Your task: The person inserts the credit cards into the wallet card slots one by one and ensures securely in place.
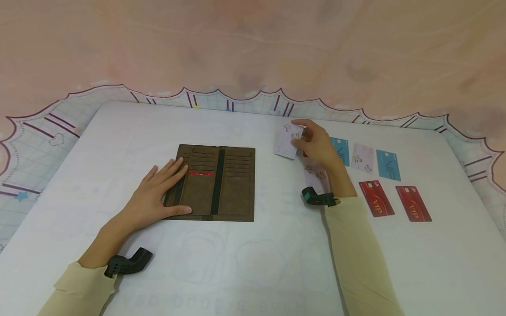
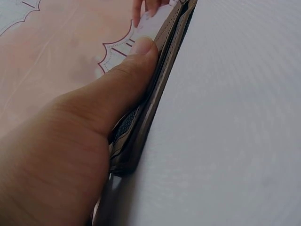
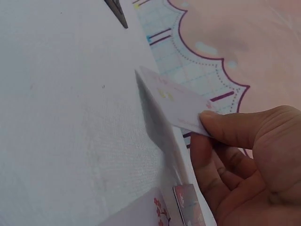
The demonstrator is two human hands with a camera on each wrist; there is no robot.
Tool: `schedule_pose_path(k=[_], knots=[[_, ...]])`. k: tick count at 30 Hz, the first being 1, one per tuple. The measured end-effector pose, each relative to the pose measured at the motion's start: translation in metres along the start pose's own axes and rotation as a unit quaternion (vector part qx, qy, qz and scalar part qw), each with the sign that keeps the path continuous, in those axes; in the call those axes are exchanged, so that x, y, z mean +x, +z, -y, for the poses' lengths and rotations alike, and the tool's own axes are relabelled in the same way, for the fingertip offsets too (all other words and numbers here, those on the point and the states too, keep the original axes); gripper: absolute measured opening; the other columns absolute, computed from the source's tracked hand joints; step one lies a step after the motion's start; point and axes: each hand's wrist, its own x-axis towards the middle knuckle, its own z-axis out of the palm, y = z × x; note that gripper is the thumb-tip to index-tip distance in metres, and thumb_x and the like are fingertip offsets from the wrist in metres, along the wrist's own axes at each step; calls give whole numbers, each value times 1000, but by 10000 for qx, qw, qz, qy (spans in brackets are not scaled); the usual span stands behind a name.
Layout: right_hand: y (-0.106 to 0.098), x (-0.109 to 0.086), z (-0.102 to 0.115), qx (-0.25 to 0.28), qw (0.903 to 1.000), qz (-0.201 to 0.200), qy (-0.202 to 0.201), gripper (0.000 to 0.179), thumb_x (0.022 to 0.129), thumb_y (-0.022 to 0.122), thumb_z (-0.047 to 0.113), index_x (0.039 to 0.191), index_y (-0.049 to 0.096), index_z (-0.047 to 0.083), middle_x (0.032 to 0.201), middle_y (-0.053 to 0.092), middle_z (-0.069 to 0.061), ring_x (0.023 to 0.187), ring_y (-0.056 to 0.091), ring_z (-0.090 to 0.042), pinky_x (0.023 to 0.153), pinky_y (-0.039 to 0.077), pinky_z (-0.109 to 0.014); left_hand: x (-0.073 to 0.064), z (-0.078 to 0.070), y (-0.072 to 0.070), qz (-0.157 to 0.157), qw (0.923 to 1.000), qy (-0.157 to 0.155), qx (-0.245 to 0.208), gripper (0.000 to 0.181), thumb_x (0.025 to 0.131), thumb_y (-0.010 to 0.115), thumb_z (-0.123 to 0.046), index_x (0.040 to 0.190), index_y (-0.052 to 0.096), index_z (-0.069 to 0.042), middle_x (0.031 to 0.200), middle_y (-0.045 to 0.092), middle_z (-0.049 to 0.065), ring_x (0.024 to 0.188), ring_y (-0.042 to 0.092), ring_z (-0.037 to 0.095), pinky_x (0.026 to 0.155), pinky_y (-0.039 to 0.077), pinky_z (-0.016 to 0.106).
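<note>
Pale floral card (image 1: 286, 140) sits pinched in the grip of the right hand (image 1: 316, 147), lifted off the white counter (image 1: 118, 145) to the right of the open brown wallet (image 1: 221, 184); in the right wrist view the thumb presses the card's top face (image 3: 181, 106) and the curled fingers (image 3: 211, 176) back it from beneath, the card tilted with its far corner free. The wallet lies opened flat near the middle of the counter, its card slots facing up, with a red card (image 1: 201, 173) tucked into a slot of its left half; the left hand (image 1: 158, 193) rests on the wallet's left half with fingers straight and spread, holding nothing; the left wrist view shows the thumb (image 2: 127, 80) lying along the wallet's edge (image 2: 155, 103). Further right of the wallet, beyond the right hand, loose cards lie face up on the counter: a blue VIP card (image 1: 342, 150), a pale floral card (image 1: 362, 157), another blue VIP card (image 1: 388, 164), and nearer the person two red VIP cards (image 1: 376, 198) (image 1: 413, 203); another pale card (image 1: 314, 173) lies partly hidden under the right wrist.
</note>
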Motion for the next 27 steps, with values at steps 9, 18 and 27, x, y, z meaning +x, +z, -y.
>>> schedule_pose_path(k=[9,18,27], knots=[[5,1,14,846,9962,-153,165,52,92,67,19,140,47,24,108,57,-9,89,63,-20,74,56,-30,-1,1,-1,19,10000,-30,-4,98,77,74,-51,151,28,-6,157,18,12,145,11,28,115,0,48],[18,0,38,2017,9794,-22,-6,53,89,69,12,138,48,17,115,56,-12,97,64,-25,76,57,-33,-1,1,-1,0,10000,41,10,98,77,74,-51,150,29,-5,157,19,13,145,11,29,116,1,48],[47,7,66,2409,9699,309,-184,48,88,70,12,133,55,21,108,55,-11,91,66,-25,68,58,-36,-1,2,1,-42,10000,73,17,98,77,74,-52,151,28,-6,157,19,13,145,12,28,116,1,47]])
